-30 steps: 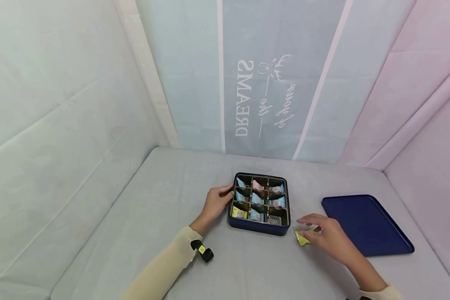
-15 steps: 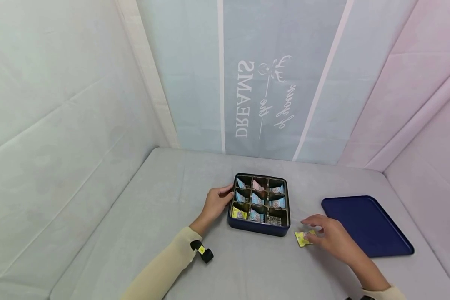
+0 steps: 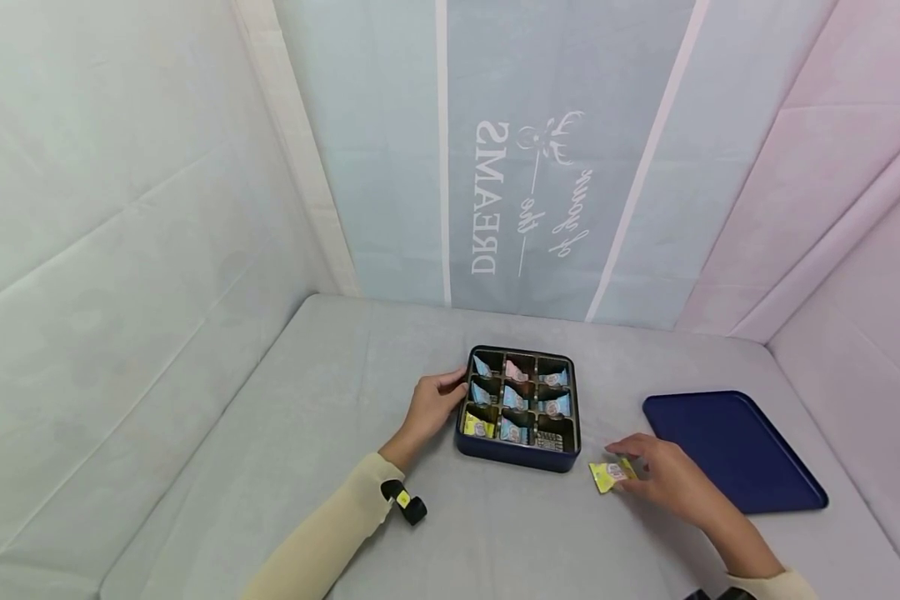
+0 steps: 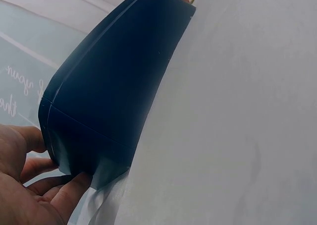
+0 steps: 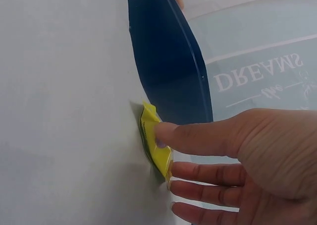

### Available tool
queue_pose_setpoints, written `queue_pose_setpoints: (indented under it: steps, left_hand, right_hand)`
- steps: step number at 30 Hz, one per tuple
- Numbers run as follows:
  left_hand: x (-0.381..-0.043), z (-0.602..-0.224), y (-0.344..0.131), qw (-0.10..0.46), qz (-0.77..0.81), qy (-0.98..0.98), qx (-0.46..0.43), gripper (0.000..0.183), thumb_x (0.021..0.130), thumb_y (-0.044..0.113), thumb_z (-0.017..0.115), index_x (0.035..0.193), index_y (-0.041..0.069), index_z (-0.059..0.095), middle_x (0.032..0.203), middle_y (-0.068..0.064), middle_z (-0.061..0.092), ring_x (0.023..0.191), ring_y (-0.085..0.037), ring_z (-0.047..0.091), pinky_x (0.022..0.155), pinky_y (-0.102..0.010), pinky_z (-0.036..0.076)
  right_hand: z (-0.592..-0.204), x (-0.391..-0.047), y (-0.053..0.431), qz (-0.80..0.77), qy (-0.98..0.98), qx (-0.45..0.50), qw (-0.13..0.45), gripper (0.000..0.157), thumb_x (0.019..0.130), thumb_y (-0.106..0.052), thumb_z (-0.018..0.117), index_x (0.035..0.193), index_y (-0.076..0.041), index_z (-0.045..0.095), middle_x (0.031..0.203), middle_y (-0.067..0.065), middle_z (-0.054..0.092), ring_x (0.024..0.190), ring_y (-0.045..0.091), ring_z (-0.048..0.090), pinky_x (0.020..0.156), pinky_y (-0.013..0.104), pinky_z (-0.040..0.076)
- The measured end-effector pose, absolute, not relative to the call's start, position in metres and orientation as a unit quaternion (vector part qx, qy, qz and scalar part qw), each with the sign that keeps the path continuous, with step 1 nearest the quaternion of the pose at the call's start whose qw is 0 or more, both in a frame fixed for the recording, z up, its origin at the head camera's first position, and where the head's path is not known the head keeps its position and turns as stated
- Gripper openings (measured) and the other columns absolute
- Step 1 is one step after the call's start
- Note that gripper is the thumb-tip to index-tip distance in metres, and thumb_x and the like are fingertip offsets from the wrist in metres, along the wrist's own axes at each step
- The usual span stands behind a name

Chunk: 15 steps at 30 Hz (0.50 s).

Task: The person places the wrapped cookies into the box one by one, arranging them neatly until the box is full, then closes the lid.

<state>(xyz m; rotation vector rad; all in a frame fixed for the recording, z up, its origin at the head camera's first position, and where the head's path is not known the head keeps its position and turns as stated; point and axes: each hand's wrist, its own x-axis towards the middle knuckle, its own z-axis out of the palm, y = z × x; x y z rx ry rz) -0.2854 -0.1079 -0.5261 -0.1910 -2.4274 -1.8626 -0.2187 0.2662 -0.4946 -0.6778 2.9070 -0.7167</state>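
A dark blue square box [image 3: 517, 457] with a divided insert stands on the grey surface, holding blue, pink and yellow wrapped candies in its compartments. The front right compartment shows only a patterned bottom. My left hand [image 3: 429, 408] grips the box's left side, its bent fingers against the corner in the left wrist view. Right of the box, a yellow wrapped candy [image 3: 609, 475] lies on the surface. My right hand [image 3: 667, 475] is around it, thumb on the near side and fingers spread apart on the far side. In the right wrist view the thumb overlaps the candy [image 5: 152, 138].
A dark blue square lid [image 3: 735, 450] lies flat to the right, behind my right hand. Fabric-covered walls enclose the surface; the back one [image 3: 555, 275] bears mirrored lettering. Both forearms wear light sleeves with black wrist straps.
The yellow candy has gone from tilted under my right fingers to lying flat. My right hand has shifted slightly right, uncovering more of it. The left hand and box stay put.
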Motion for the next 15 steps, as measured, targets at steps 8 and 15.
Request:
queue_pose_setpoints:
  steps: [8, 15]
  left_hand:
    - [-0.2837, -0.524, -0.1076, 0.033, -0.609, -0.79, -0.062, 0.039, 0.099, 0.014, 0.066, 0.137, 0.008, 0.063, 0.137, -0.008, 0.062, 0.122, -0.02, 0.063, 0.096, -0.035, 0.055]
    - [-0.2831, -0.5244, -0.1079, 0.033, -0.609, -0.791, -0.058, 0.038, 0.1, 0.017, 0.066, 0.137, 0.01, 0.063, 0.137, -0.008, 0.063, 0.12, -0.019, 0.064, 0.09, -0.031, 0.056]
  right_hand:
    - [-0.4984, -0.2199, 0.2684, -0.226, 0.948, -0.218, 0.047, 0.041, 0.069, -0.01, 0.093, 0.107, -0.01, 0.077, 0.103, -0.002, 0.07, 0.081, 0.01, 0.056, 0.066, 0.028, 0.051]
    - [-0.4979, -0.2201, 0.2693, -0.214, 0.946, -0.236, 0.055, 0.041, 0.068, 0.0, 0.091, 0.105, -0.011, 0.078, 0.102, -0.004, 0.068, 0.08, 0.006, 0.055, 0.069, 0.029, 0.055]
